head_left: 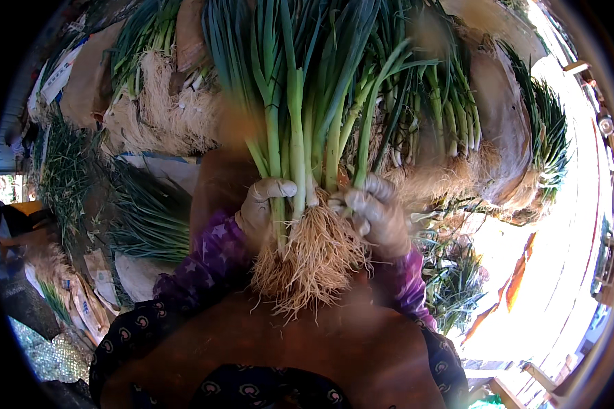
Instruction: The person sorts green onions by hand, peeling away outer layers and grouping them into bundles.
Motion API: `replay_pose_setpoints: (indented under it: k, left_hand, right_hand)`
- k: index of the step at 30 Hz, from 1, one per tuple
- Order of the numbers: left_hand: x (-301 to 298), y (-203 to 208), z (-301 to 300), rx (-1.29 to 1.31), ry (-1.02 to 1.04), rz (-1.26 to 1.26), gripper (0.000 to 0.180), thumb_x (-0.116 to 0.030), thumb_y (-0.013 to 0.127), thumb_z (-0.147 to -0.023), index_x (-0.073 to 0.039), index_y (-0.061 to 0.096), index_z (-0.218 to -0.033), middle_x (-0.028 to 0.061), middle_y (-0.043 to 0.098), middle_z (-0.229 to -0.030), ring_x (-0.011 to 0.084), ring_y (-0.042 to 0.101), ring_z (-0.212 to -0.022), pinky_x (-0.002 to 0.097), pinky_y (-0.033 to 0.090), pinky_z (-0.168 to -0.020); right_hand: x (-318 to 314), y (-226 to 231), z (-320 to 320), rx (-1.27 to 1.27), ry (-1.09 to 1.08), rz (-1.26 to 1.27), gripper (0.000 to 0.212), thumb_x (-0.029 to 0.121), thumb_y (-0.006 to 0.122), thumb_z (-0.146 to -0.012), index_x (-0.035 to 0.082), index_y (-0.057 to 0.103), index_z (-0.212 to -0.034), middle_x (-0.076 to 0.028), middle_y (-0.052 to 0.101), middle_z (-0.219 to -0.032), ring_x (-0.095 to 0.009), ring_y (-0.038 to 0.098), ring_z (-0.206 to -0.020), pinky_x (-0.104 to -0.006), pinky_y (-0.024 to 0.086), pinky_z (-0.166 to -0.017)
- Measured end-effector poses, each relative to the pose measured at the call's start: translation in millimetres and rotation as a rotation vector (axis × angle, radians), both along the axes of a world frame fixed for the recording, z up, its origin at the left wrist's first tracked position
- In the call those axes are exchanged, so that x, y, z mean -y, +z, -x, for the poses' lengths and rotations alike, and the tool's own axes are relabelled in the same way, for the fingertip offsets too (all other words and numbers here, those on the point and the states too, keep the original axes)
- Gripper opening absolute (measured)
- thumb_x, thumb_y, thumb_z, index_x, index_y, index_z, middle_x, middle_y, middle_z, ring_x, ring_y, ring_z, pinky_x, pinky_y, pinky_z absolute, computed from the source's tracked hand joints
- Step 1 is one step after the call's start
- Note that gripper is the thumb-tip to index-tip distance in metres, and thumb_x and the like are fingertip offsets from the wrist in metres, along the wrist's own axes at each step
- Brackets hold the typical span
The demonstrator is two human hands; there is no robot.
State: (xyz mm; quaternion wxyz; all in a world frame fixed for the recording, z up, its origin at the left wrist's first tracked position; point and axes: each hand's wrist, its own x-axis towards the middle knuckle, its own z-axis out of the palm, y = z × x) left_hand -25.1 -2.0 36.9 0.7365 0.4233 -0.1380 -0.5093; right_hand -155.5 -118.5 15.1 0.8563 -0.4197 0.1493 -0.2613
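A bunch of green onions (297,136) stands upright in front of me, its long green leaves reaching past the upper edge and a thick tangle of pale roots hanging below. My left hand (258,204), in a whitish glove, is closed round the stalks on the left side. On the other side, my gloved right hand (381,215) has its bent fingers on the right-hand stalks, just above the roots. Both sleeves are purple, with white stars showing on the left one. The roots hang over a brown surface at my lap.
More green onions with roots (150,75) lie at the upper left, and another row (457,116) at the right beside a brown sack (501,129). A leafy bundle (150,215) is left of my arm. Loose leaves (450,283) are scattered on the right, by bright sunlit ground.
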Motion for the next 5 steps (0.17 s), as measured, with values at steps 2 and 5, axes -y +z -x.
replay_pose_setpoints:
  k: [2,5]
  left_hand:
    - [4,24,10,0.122,0.201,-0.053,0.035,-0.023,0.053,-0.073,0.006,0.057,-0.092,0.0129,0.060,-0.081,0.0184,0.057,-0.065,0.0294,0.050,-0.064]
    - [-6,24,-11,-0.061,0.019,0.009,0.036,-0.025,0.054,-0.072,0.005,0.057,-0.091,0.0123,0.060,-0.080,0.0189,0.056,-0.070,0.0309,0.047,-0.074]
  right_hand:
    - [3,-23,55,0.071,0.160,-0.119,0.014,0.009,0.062,-0.079,0.002,0.064,-0.091,-0.014,0.066,-0.074,-0.015,0.059,-0.048,-0.0182,0.045,-0.037]
    - [12,-73,138,-0.166,0.159,-0.176,0.014,0.015,0.063,-0.076,0.001,0.063,-0.076,-0.013,0.062,-0.067,-0.009,0.048,-0.042,-0.0184,0.040,-0.040]
